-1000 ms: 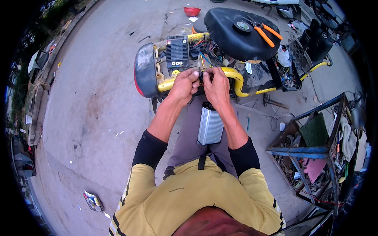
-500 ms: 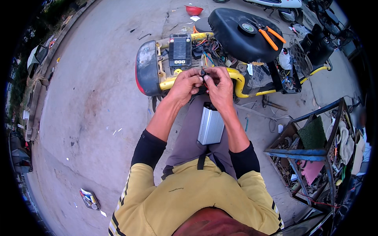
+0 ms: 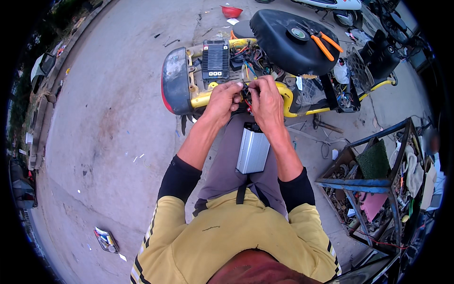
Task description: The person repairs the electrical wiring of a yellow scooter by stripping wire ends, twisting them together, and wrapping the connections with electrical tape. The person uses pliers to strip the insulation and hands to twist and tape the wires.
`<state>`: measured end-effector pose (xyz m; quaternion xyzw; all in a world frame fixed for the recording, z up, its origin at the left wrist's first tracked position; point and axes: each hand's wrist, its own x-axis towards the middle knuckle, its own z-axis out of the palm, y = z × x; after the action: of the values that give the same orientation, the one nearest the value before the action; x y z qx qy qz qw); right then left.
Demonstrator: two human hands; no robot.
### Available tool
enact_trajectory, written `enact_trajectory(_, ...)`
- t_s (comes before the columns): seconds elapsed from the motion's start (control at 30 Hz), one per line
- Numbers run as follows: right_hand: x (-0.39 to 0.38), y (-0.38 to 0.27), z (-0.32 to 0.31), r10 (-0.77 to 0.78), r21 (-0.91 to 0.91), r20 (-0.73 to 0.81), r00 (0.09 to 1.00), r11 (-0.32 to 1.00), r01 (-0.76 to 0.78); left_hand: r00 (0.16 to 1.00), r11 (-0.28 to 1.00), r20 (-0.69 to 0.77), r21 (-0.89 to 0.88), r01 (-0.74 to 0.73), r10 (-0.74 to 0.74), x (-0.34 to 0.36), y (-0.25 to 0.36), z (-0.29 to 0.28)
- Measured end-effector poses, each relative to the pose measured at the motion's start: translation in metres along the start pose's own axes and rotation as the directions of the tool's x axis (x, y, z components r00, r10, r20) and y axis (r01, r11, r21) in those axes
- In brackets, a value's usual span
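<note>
My left hand (image 3: 221,100) and my right hand (image 3: 267,102) are close together over the near side of an opened yellow scooter frame (image 3: 201,100). Both have their fingers closed in a pinch on dark wires (image 3: 245,92), and some red wire shows just below. The exact part between the fingertips is too small to make out. Across my lap lies a silver finned controller box (image 3: 252,149), its dark end toward the wires. Beyond my hands, a black finned unit (image 3: 215,60) sits on the frame, with a tangle of coloured wires (image 3: 247,59) beside it.
A black scooter seat (image 3: 291,42) rests on the frame, orange-handled pliers (image 3: 326,46) on top. A hammer (image 3: 328,126) lies on the ground at right, near a metal-framed bin (image 3: 354,183) of scrap. At lower left is a small tray (image 3: 107,240); a red bowl (image 3: 231,12) stands far off.
My right hand has turned and shifted slightly right, its fingertips a little further from the left hand's. The left hand stays nearly in place.
</note>
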<state>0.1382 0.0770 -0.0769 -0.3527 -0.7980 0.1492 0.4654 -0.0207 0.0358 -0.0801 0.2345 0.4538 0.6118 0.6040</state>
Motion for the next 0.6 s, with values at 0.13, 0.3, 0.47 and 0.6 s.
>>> enact_trajectory(0.13,-0.002,-0.001,-0.001,0.036,0.019,0.01,0.999,0.999,-0.036,1.0,0.998,0.015,0.053,-0.015,0.014,-0.003,0.003,0.004)
enact_trajectory(0.3,-0.002,0.001,0.001,0.029,0.02,0.003,1.0,0.999,-0.029,1.0,0.996,0.014,0.088,-0.008,0.007,-0.002,0.005,0.005)
enact_trajectory(0.47,-0.004,0.004,0.003,-0.176,-0.13,-0.034,0.984,0.977,0.17,0.999,0.999,-0.045,0.04,0.018,-0.016,0.003,0.002,0.006)
enact_trajectory(0.6,-0.009,0.009,0.006,-0.248,-0.13,-0.081,0.965,0.963,0.236,0.998,1.0,-0.055,0.013,0.017,-0.016,0.005,0.001,0.007)
